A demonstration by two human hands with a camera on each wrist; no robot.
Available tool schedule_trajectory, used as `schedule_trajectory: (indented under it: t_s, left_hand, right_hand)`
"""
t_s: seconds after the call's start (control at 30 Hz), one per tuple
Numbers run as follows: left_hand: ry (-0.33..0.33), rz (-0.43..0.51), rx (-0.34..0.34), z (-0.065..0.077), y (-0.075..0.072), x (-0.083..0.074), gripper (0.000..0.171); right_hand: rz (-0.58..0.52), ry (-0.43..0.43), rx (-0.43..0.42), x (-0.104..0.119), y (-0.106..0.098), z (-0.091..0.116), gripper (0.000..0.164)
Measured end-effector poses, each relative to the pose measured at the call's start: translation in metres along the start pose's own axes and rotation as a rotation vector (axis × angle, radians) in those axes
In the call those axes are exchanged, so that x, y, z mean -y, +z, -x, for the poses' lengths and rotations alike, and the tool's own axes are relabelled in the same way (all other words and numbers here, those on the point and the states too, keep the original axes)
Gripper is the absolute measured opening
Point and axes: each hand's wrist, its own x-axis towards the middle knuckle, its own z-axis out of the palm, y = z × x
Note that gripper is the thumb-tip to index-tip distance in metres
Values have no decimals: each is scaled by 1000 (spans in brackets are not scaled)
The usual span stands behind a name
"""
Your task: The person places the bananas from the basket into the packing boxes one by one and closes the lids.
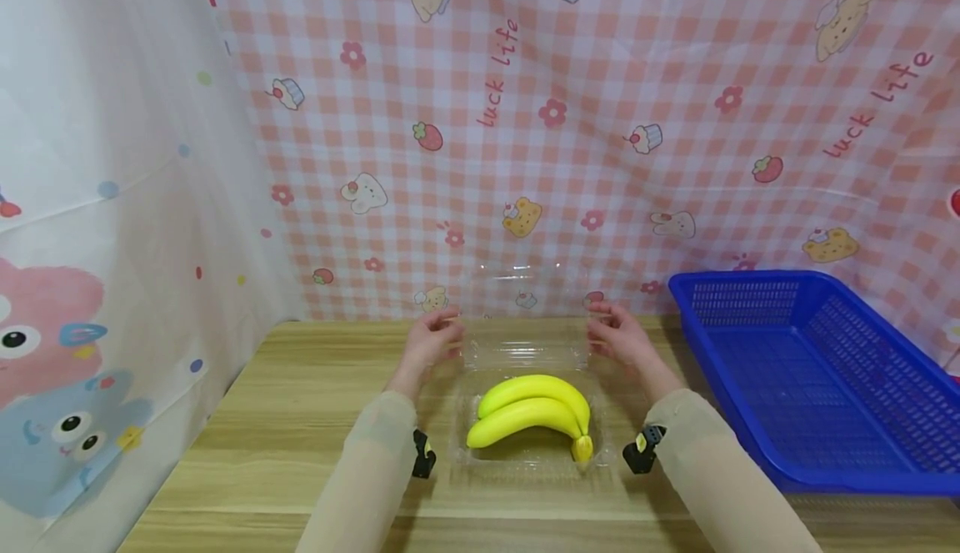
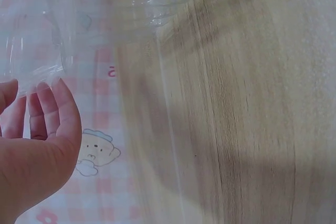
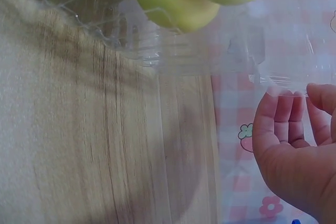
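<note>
Two yellow bananas (image 1: pixel 532 424), joined at the stem, lie in the base of a clear plastic clamshell box (image 1: pixel 459 444) on the table. Its hinged clear lid (image 1: pixel 525 343) stands raised at the back. At the lid's left edge, my left hand (image 1: pixel 435 338) pinches the plastic between thumb and fingertips. My right hand (image 1: pixel 621 338) holds the opposite edge the same way. From the left wrist, the left hand (image 2: pixel 44 140) shows curved fingers against the lid's rim. The right wrist view has the right hand (image 3: pixel 296 150) at the other rim, with the bananas (image 3: pixel 178 3) behind clear plastic.
A blue plastic basket (image 1: pixel 757 444) with mesh sides stands on the right of the wooden table (image 1: pixel 300 436). Behind the table hangs a pink checked cloth (image 1: pixel 480 169). A white patterned curtain (image 1: pixel 142 228) is on the left.
</note>
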Motion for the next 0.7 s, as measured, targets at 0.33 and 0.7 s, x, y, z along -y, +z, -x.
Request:
schedule_trajectory:
  t_s: [0.33,0.7]
  left_hand:
    - [27,5,1,-1,-2,-1,34]
    - [43,56,20,2,-3,-1,34]
  right_hand:
    - [6,-24,-19,5,1,3,44]
    - [6,-52,-21,7,0,7,42]
